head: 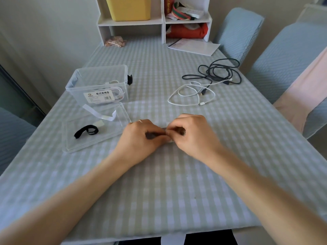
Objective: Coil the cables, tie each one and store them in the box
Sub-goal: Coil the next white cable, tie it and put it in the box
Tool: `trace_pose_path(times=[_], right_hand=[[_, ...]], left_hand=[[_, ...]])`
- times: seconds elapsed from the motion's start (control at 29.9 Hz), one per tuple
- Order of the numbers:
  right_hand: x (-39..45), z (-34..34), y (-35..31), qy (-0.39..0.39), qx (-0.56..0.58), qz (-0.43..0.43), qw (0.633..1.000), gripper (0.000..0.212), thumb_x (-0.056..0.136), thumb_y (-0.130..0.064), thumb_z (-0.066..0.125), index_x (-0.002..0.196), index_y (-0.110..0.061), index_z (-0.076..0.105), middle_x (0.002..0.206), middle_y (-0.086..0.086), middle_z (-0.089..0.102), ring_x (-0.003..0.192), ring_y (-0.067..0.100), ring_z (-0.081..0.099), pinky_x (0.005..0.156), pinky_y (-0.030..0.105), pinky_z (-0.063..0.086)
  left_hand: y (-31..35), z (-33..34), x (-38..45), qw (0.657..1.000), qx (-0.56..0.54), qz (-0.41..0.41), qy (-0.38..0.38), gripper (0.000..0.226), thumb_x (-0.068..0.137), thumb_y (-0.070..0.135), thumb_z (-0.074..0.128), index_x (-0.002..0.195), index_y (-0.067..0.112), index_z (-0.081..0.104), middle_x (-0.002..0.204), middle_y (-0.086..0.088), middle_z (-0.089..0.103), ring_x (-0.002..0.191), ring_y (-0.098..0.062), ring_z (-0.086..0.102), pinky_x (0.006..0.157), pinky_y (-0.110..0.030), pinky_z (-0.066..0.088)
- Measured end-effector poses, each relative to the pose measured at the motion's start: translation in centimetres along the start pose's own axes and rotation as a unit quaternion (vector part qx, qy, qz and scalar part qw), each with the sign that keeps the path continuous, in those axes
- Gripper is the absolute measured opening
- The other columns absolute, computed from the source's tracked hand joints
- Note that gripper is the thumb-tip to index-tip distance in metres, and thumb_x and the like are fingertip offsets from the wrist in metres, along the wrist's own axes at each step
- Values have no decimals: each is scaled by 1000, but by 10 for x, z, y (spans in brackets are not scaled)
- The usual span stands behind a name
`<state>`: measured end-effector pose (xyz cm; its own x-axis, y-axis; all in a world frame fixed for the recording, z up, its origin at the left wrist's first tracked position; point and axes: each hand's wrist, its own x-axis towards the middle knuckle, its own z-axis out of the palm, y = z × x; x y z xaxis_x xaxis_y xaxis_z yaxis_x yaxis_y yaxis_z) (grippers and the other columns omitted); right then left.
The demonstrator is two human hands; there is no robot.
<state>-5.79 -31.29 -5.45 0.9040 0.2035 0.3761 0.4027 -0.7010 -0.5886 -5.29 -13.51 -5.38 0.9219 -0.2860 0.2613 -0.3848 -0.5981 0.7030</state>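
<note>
Both hands meet at the table's middle around a small dark coiled cable (152,135), mostly hidden by fingers. My left hand (141,134) grips the coil; my right hand (190,133) pinches a pale strap at the coil's middle. A clear plastic box (99,82) stands at the left with a white coiled cable inside. Its clear lid (99,129) lies in front, carrying a black strap (86,132) and white straps (104,115). A loose white cable (191,96) and a tangled dark cable (221,71) lie at the right.
A white shelf unit (154,22) with a yellow bin stands at the table's far end, papers (194,46) beside it. Blue-covered chairs (283,55) line the right side. The checked tablecloth (159,183) reaches the near edge.
</note>
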Motion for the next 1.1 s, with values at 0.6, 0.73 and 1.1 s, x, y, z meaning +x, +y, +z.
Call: trace_pose_path(times=[0.6, 0.73, 1.1], right_hand=[[75, -16, -20, -257, -191, 155, 935, 12, 88, -25, 70, 95, -16, 70, 99, 2, 69, 87, 20, 70, 76, 34, 59], [77, -17, -24, -289, -219, 150, 920, 15, 90, -17, 64, 103, -11, 68, 108, 5, 69, 91, 19, 69, 72, 31, 55], [19, -11, -6, -36, 75, 72, 994, 19, 87, -5, 69, 99, -17, 61, 76, -9, 65, 61, -3, 58, 61, 11, 44]], left_hand=[[22, 8, 0, 991, -46, -127, 7, 17, 84, 19, 74, 67, 17, 76, 59, 2, 66, 48, -4, 50, 48, -11, 36], [26, 8, -2, 991, -46, -123, 8, 17, 84, 19, 74, 68, 16, 76, 54, 5, 63, 45, -3, 48, 47, -10, 35], [26, 6, 5, 990, -11, -140, -18, 20, 80, 15, 69, 60, 10, 71, 45, 2, 46, 47, -9, 39, 43, -13, 31]])
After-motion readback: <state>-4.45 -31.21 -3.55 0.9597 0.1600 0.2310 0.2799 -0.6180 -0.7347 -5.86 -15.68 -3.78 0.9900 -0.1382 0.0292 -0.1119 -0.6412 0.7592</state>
